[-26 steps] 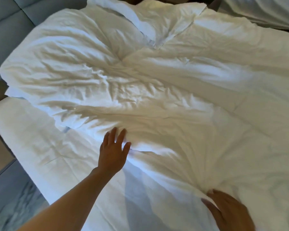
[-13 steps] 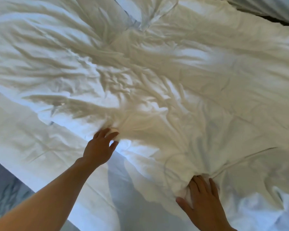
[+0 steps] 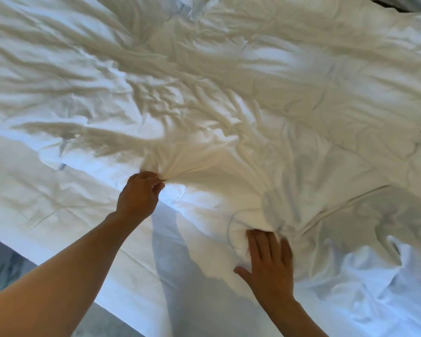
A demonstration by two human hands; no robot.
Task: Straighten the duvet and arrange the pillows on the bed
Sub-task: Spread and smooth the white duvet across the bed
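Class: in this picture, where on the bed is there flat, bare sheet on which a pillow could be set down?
The bare sheet runs between the duvet edge and the near bed edge, left of the left hand. A narrower strip lies between both hands. Around the right hand and rightward, bunched duvet crowds everything.

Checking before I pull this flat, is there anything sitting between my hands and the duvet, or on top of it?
Nothing visible. The left hand already pinches a fold of the duvet at its near edge, and the right hand lies with its fingers straight against it. No object shows on the crumpled duvet.
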